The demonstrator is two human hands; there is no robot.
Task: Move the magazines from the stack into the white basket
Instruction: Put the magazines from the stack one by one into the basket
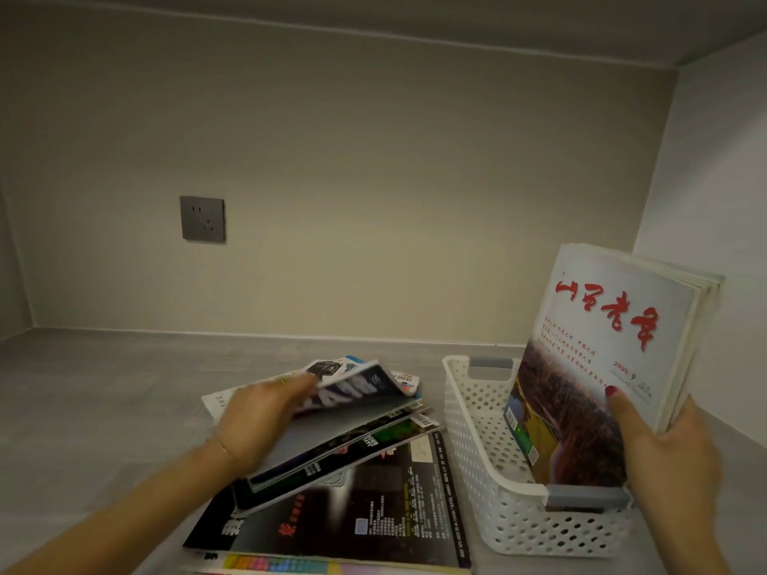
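Note:
A messy stack of magazines (357, 483) lies on the grey surface at centre bottom, dark covers on top. My left hand (253, 421) grips the top magazine (352, 392) by its left edge and bends it upward. The white perforated basket (477, 458) with grey handles stands to the right of the stack. Several magazines (614, 350) stand upright inside it, the front one white with red characters. My right hand (668, 454) holds this upright bundle at its right edge, thumb on the front cover.
The scene is inside a beige alcove with a back wall, a right side wall close behind the basket, and a ceiling. A grey wall socket (202, 219) sits on the back wall at the left. Grey surface extends to the left of the stack.

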